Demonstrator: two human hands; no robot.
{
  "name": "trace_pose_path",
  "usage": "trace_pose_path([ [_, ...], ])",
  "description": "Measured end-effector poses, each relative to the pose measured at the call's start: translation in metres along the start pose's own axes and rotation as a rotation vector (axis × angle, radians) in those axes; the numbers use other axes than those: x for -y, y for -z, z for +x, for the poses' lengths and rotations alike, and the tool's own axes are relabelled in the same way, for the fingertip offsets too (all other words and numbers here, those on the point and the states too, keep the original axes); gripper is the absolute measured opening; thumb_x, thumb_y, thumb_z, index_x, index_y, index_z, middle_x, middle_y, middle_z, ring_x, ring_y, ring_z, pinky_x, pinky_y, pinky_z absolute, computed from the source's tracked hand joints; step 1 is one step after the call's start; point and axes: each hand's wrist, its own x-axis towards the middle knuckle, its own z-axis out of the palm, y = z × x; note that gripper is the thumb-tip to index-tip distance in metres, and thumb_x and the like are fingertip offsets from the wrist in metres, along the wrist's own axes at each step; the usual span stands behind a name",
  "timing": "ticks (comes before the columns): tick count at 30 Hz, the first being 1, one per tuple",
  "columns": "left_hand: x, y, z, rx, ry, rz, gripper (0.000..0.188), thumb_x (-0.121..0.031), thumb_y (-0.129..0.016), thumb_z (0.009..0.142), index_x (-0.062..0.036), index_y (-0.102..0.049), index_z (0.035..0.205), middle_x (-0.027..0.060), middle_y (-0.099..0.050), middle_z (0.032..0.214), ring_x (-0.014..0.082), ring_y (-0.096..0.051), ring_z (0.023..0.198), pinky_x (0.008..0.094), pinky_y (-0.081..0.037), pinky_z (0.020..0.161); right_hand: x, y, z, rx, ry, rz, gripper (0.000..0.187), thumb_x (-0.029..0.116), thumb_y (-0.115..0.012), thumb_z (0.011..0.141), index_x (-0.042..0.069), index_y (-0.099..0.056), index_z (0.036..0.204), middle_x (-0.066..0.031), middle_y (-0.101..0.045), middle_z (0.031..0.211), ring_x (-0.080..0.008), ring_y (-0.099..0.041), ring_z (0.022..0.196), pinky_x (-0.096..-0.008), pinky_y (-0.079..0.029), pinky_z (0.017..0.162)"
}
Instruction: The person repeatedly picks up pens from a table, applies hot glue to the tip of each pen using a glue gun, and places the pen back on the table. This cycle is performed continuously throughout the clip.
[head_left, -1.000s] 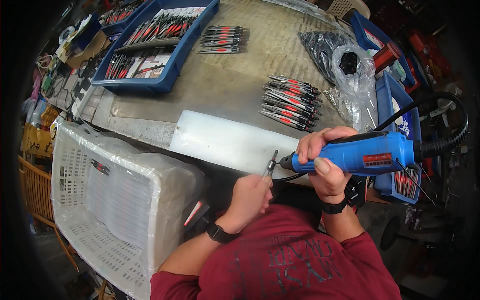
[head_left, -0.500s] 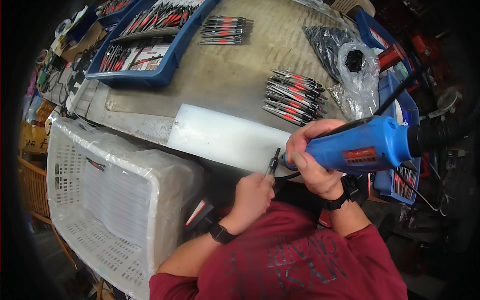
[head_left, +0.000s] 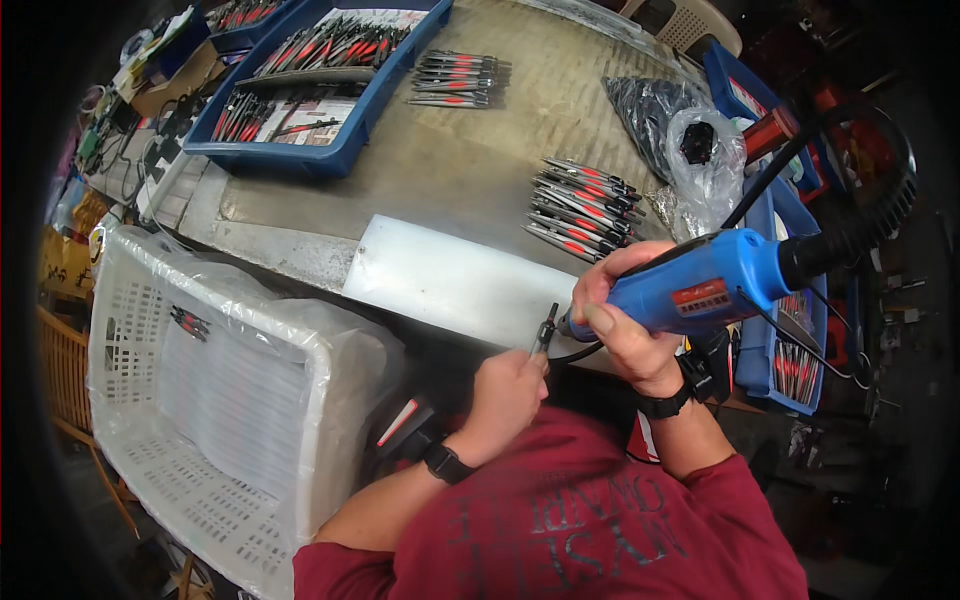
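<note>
My left hand [head_left: 508, 392] is closed on what looks like a drawing compass [head_left: 546, 330], slim, grey and black, its thin black handle pointing up. Most of its legs are hidden in my fist. My right hand [head_left: 625, 325] wraps round the front of a blue electric screwdriver [head_left: 690, 285], which lies almost level. The screwdriver's nose meets the side of the compass near its black head; whether the bit sits in a screw is hidden. Behind my hands lies a white block [head_left: 450, 285]. A pile of silver, red and black compasses [head_left: 585, 205] rests beyond the screwdriver.
A white lined basket [head_left: 325, 420] stands at left, with a few compasses inside. A blue tray [head_left: 350, 150] of compasses sits far left, near a smaller row [head_left: 455, 80]. Clear bags [head_left: 700, 165] of black parts and blue bins [head_left: 800, 350] line the right. A black cable [head_left: 790, 150] trails off the screwdriver.
The whole view has shifted slightly. Both hands keep their grip, the screwdriver's nose still at the compass. The cable behind the screwdriver now shows as a raised loop.
</note>
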Motion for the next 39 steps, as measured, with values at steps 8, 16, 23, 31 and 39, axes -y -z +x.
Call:
trace_pose_path([
  [8,0.000,0.000,0.000,-0.021,0.024,0.062,0.023,-0.017,-0.049,0.092,0.0001,-0.053,0.076,0.0024,-0.049,0.054,0.0056,-0.039,0.038,0.0203,-0.030,0.033,0.001,-0.002,0.003,-0.061,0.042,0.099,0.038,0.001,-0.065,0.071,0.002,-0.047,0.105,-0.0032,-0.055,0.079,-0.0114,-0.053,0.071,-0.0250,-0.043,0.065],
  [16,0.000,0.001,0.001,0.003,0.000,0.031,0.023,-0.016,-0.048,0.092,0.0002,-0.053,0.076,0.0025,-0.050,0.055,0.0054,-0.039,0.038,0.0200,-0.031,0.033,-0.002,-0.002,0.002,-0.090,0.021,0.115,0.039,-0.001,-0.065,0.069,0.001,-0.048,0.104,-0.0036,-0.055,0.079,-0.0117,-0.054,0.070,-0.0250,-0.044,0.065],
  [23,-0.001,0.000,0.000,-0.005,0.011,0.022,0.023,-0.015,-0.048,0.092,0.0005,-0.053,0.076,0.0025,-0.050,0.055,0.0055,-0.039,0.038,0.0203,-0.031,0.033,-0.003,-0.005,0.001,-0.121,-0.014,0.100,0.035,0.001,-0.065,0.070,0.001,-0.050,0.101,-0.0037,-0.056,0.080,-0.0122,-0.055,0.074,-0.0253,-0.044,0.067],
  [31,-0.001,-0.002,0.000,-0.029,0.000,0.043,0.024,-0.014,-0.048,0.092,0.0002,-0.054,0.074,0.0030,-0.050,0.054,0.0062,-0.039,0.038,0.0207,-0.031,0.032,-0.007,-0.008,0.010,0.028,0.063,-0.257,0.037,0.000,-0.063,0.073,0.003,-0.040,0.102,-0.0078,-0.050,0.071,-0.0154,-0.052,0.061,-0.0288,-0.045,0.055],
  [39,-0.001,-0.002,0.003,-0.074,0.000,0.032,0.029,-0.017,-0.052,0.087,0.0007,-0.054,0.064,0.0051,-0.054,0.052,0.0106,-0.050,0.042,0.0260,-0.038,0.038,-0.013,-0.014,0.015,0.047,-0.069,-0.213,0.039,-0.006,-0.060,0.074,0.004,-0.040,0.105,-0.0064,-0.051,0.076,-0.0134,-0.053,0.064,-0.0279,-0.045,0.055],
])
